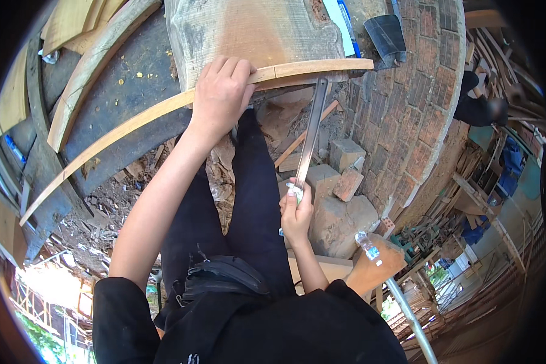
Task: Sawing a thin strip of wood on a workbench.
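A long, thin curved wooden strip lies over the end of a thick wooden block, its left part reaching out past the block. My left hand grips the strip at the block's near edge, fingers over its top. In my right hand is a narrow saw with a long metal blade. Its handle looks wrapped in something white and is mostly hidden by my fingers. The blade points away from me, its tip close to the near side of the strip, right of my left hand; whether they touch I cannot tell.
Curved wooden pieces lie on a dark surface to the left. A low brick wall curves along the right. Stone blocks and rubble lie by my legs. A plastic bottle rests on a board at right. Another person is far right.
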`<state>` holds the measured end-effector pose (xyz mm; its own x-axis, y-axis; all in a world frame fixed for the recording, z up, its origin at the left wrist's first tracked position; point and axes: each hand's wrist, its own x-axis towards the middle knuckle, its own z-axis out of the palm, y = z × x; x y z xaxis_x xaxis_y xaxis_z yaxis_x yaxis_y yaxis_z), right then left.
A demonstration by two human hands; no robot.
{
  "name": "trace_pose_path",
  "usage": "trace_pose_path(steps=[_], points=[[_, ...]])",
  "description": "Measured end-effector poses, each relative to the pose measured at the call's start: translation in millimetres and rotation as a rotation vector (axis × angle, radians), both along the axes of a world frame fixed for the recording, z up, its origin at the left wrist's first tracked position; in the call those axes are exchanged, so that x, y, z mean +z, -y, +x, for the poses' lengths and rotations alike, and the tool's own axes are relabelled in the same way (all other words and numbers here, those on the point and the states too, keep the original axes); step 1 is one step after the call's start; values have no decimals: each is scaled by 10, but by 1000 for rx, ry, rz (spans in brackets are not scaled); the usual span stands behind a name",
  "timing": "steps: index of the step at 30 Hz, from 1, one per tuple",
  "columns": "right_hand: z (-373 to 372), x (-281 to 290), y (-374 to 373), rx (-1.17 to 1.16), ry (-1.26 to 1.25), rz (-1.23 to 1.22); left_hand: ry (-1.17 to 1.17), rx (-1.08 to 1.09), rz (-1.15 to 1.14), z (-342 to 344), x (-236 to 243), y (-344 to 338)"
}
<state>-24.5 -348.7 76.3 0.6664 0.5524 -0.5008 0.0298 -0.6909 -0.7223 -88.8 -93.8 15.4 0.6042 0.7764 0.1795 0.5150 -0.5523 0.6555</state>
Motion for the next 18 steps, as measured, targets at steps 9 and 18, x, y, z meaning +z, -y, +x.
trace_pose_path(steps=[9,18], points=[[101,-156,-700,106,91,21,-17,-7,21,20,6,-306],[380,-265,-1326,175,111,91,71,-29,-332,-60,11,-430]])
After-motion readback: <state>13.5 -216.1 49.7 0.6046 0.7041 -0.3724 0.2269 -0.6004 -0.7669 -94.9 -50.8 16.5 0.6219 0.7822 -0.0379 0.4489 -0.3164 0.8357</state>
